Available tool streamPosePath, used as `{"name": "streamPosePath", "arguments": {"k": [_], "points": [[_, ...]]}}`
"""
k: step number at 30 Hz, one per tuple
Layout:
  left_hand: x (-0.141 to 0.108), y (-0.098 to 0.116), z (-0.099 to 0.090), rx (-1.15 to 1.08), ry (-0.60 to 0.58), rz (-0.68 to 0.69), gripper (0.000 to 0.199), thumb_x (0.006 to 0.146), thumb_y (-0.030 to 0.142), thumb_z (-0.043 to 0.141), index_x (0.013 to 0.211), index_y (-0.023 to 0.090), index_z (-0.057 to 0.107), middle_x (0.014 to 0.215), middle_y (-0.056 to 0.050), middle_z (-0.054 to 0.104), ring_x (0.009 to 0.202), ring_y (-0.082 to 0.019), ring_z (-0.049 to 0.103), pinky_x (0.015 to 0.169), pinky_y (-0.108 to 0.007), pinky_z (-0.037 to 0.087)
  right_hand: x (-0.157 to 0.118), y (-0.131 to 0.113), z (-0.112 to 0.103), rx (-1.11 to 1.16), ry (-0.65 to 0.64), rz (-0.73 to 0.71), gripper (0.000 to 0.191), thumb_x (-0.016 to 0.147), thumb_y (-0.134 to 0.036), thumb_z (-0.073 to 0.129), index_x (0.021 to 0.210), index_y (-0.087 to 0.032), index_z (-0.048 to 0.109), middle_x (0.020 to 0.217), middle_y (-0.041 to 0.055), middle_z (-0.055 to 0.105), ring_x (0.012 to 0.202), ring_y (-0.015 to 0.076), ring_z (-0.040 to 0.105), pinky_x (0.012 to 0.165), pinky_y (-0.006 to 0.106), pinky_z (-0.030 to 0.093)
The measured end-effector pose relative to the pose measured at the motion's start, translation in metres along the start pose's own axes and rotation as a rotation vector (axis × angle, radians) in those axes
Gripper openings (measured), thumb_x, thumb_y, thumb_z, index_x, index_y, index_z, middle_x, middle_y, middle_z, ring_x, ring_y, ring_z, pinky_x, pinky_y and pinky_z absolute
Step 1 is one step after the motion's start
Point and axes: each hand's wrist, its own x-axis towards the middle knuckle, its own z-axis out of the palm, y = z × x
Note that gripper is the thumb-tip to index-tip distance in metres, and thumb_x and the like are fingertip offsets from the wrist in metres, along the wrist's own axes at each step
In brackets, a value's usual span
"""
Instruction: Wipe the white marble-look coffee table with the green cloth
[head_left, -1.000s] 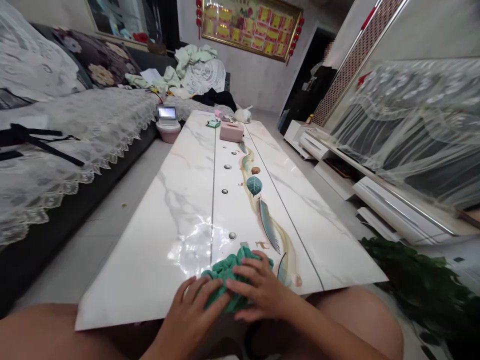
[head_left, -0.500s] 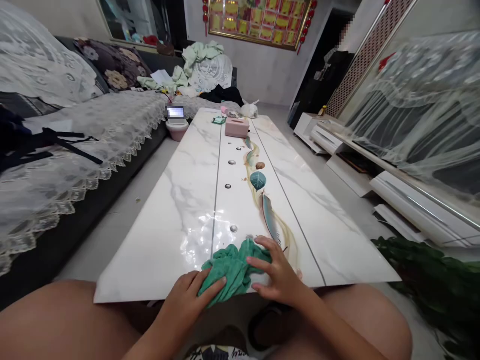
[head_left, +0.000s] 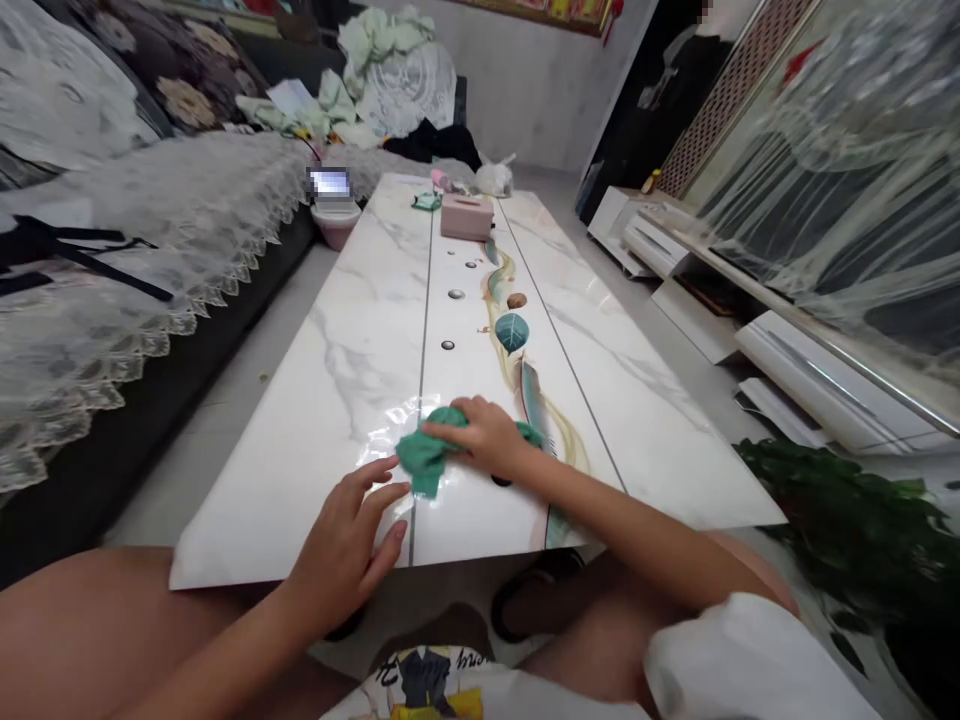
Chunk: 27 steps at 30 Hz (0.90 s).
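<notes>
My right hand lay flat on the green cloth, fingers together and pressing it down at the centre of the frame; the palm hid the cloth's right part, with only a green scrap showing past my knuckles. My left hand rested just below and left of it, fingers loosely spread on the white table, holding nothing, fingertips just short of the cloth. Farther up the table sat a pink box. Beside it, something small and green was too tiny to identify. A lace-covered sofa filled the upper left.
</notes>
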Motion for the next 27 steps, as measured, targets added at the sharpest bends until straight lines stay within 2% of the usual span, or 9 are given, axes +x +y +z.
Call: {"name": "streamPosePath", "arguments": {"k": [2,5,8,13,17,19,21,24,27], "points": [[0.004,-0.006,0.003,-0.005,-0.085,0.155,0.037,0.095,0.011,0.058,0.129,0.022,0.056,0.136,-0.013,0.059,0.12,-0.025,0.059,0.099,-0.04,0.05,0.016,0.03,-0.001,0.003,0.011,0.175,0.043,0.103,-0.038,0.062,0.146,-0.039,0.066,0.138,0.0113,0.057,0.108,0.0261,0.053,0.086,0.034,0.042],[0.003,-0.01,0.021,-0.049,-0.337,0.517,0.047,0.088,0.019,0.07,0.133,0.029,0.061,0.137,-0.006,0.063,0.119,-0.026,0.057,0.104,-0.042,0.047,0.045,0.078,0.001,0.012,0.039,0.404,0.042,0.106,-0.033,0.057,0.147,-0.027,0.064,0.142,0.0136,0.053,0.118,0.0272,0.049,0.089,0.033,0.042],[-0.005,-0.008,0.043,0.005,-0.409,0.746,0.045,0.087,0.015,0.072,0.129,0.028,0.068,0.142,-0.002,0.062,0.122,-0.023,0.056,0.111,-0.04,0.045,0.081,0.126,0.006,0.015,0.086,0.505,0.044,0.11,-0.033,0.05,0.148,-0.014,0.061,0.143,0.0171,0.05,0.121,0.0266,0.048,0.092,0.032,0.041],[-0.013,0.0,0.053,0.074,-0.342,0.737,0.03,0.094,0.017,0.062,0.121,0.021,0.076,0.149,-0.002,0.057,0.123,-0.021,0.054,0.109,-0.036,0.048,0.149,0.194,0.015,0.019,0.112,0.62,0.043,0.109,-0.04,0.051,0.146,-0.021,0.063,0.146,0.0152,0.048,0.123,0.03,0.05,0.096,0.038,0.047],[-0.017,0.001,0.054,0.101,-0.301,0.729,0.038,0.1,0.014,0.049,0.125,0.022,0.077,0.155,0.001,0.052,0.124,-0.019,0.052,0.106,-0.033,0.05,0.18,0.215,0.007,0.074,0.078,0.667,0.052,0.112,-0.045,0.037,0.145,-0.012,0.061,0.139,0.0165,0.054,0.122,0.0289,0.053,0.097,0.038,0.045],[-0.02,0.0,0.057,0.099,-0.302,0.723,0.039,0.1,0.013,0.049,0.126,0.023,0.077,0.155,0.002,0.051,0.125,-0.02,0.052,0.106,-0.034,0.05,0.174,0.203,0.0,0.085,0.043,0.588,0.057,0.112,-0.043,0.032,0.14,-0.004,0.062,0.133,0.0166,0.057,0.121,0.0263,0.054,0.097,0.034,0.042],[-0.023,-0.001,0.059,0.076,-0.305,0.717,0.036,0.1,0.016,0.053,0.125,0.026,0.076,0.154,0.003,0.052,0.126,-0.021,0.051,0.105,-0.037,0.05,0.147,0.172,-0.004,0.1,-0.001,0.486,0.05,0.108,-0.041,0.043,0.131,-0.004,0.068,0.125,0.0144,0.061,0.116,0.0232,0.056,0.094,0.031,0.041],[-0.025,0.001,0.059,0.053,-0.33,0.708,0.026,0.099,0.023,0.061,0.119,0.029,0.077,0.153,0.004,0.054,0.126,-0.022,0.051,0.104,-0.038,0.05,0.066,0.09,-0.009,0.158,-0.054,0.212,0.038,0.098,-0.043,0.063,0.125,-0.019,0.077,0.114,0.0094,0.066,0.105,0.021,0.058,0.083,0.031,0.044],[-0.026,0.004,0.058,0.081,-0.372,0.685,0.026,0.095,0.026,0.069,0.12,0.026,0.077,0.155,0.004,0.053,0.121,-0.019,0.053,0.095,-0.032,0.052,-0.03,0.005,-0.015,0.162,-0.057,-0.152,0.037,0.093,-0.056,0.063,0.125,-0.042,0.078,0.1,0.0048,0.069,0.086,0.0222,0.057,0.065,0.036,0.044]]}}
